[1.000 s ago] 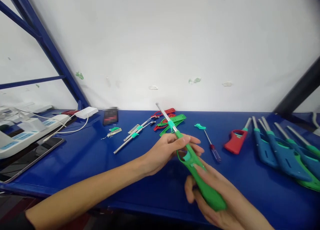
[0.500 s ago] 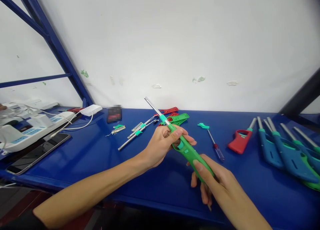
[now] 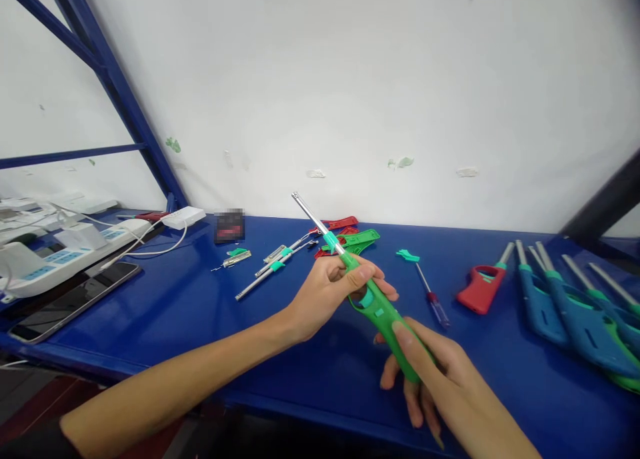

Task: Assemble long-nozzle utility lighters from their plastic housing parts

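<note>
A green long-necked lighter (image 3: 384, 318) is held slantwise above the table, its metal tube pointing up and to the left. My left hand (image 3: 333, 289) is closed round the front of its body, near the trigger opening. Lower down, my right hand (image 3: 430, 366) grips the handle end, thumb on top and fingers beneath. Behind the lighter lie green casing halves (image 3: 367, 238) and red casing halves (image 3: 343, 223). Loose metal tubes with green collars (image 3: 270, 272) rest to the left. To the right are a screwdriver (image 3: 436, 306) and a small green plastic piece (image 3: 407, 255).
A red lighter (image 3: 483, 286) and several blue lighters (image 3: 545, 302) lie along the right side. At the left are a phone (image 3: 75, 299), a white power strip (image 3: 75, 262) and cables. A small igniter part (image 3: 236, 259) sits near a blurred dark item (image 3: 230, 226). The white wall (image 3: 350, 79) stands behind.
The handle end of the lighter and my right hand have shifted slightly down. Both hands keep their hold. The view has moved a little.
</note>
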### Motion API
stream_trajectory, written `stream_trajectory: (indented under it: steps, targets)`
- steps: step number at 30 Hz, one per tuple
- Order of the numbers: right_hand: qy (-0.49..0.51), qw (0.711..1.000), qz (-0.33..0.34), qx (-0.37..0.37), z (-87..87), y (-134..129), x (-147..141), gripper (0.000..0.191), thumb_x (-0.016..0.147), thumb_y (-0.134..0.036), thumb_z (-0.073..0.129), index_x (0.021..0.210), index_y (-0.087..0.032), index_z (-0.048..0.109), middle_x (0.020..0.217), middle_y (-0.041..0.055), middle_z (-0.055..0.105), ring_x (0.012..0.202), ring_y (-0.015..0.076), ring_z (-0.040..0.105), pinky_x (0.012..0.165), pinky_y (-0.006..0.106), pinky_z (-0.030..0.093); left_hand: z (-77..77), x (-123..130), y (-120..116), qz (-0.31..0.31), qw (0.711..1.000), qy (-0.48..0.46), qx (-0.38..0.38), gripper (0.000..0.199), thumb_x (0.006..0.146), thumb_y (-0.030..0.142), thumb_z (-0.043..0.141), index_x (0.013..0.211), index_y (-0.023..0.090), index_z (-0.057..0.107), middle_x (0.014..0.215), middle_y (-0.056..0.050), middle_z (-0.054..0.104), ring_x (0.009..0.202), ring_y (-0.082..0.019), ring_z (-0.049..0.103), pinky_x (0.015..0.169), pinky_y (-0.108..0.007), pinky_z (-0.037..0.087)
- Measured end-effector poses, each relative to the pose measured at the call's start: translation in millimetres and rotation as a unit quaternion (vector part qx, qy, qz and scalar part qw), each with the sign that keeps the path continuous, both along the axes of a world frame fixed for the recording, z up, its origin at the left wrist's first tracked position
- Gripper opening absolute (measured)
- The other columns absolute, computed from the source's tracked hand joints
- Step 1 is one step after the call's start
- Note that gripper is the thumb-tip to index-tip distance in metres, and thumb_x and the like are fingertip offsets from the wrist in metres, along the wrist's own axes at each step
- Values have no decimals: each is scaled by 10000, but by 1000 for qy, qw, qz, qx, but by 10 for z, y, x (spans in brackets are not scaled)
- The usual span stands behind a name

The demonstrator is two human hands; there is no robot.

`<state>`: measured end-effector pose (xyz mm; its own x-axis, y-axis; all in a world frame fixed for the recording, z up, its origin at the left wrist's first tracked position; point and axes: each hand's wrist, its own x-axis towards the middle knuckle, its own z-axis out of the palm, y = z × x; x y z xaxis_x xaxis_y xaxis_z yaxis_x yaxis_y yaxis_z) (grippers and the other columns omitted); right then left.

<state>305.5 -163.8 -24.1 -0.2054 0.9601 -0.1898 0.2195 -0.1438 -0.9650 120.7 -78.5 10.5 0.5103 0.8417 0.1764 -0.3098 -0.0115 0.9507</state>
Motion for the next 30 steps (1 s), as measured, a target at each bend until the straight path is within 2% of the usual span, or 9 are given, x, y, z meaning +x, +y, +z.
stream_trajectory:
  steps: [3,7,10,13,19,23,30]
  targets:
    - [0,1000,-10,-2,-8,-15,13,688,965,-837,426,811,-192,613,537,-28,513,445,95,490,406,181,395,13,-9,-7,0,1000,-3,-27,384,943,460,781,1077,101,748,1068,-189,821,976,-262,766,826,-316,515]
    - [0,1000,-18,-7,-22,-17,27,702,961,-851,407,801,-197,609,488,-32,486,397,89,436,375,176,338,53,-67,78,18,997,-41,-70,541,995,545,637,1338,128,671,1245,-200,779,1149,-321,748,972,-417,533]
    - [-2,999,-34,-13,-10,-21,17,695,940,-866,431,806,-205,601,493,-35,474,400,96,440,367,181,330,55,-130,186,72,993,-75,-56,454,982,497,661,1279,157,708,1307,-158,762,1208,-298,723,1068,-413,502]
    - [-3,999,-45,-13,-4,-21,3,674,923,-864,472,818,-209,593,527,-36,485,415,101,464,374,187,357,23,-163,254,96,991,-79,-41,340,948,422,744,1148,148,767,1245,-142,786,1179,-281,731,1065,-385,499]
    - [0,999,-33,-2,-78,-5,14,639,930,-852,475,895,-219,560,713,-16,601,482,112,537,395,211,438,-51,-154,224,75,995,-50,-45,401,910,460,820,1139,131,796,1140,-147,811,1103,-277,759,1050,-390,499]
    - [-12,1000,-24,-7,-121,-8,30,664,931,-877,432,914,-223,550,690,-33,565,454,98,498,382,208,409,-66,-145,183,66,996,-45,-41,411,918,481,811,1153,143,799,1179,-148,803,1119,-274,755,1047,-382,504]
    - [-46,998,-28,17,-121,-35,3,649,971,-840,407,811,-221,524,594,-51,470,439,70,427,409,189,317,-92,-96,126,72,996,-37,-40,447,877,499,852,1127,133,795,1166,-156,804,1121,-285,752,962,-360,531]
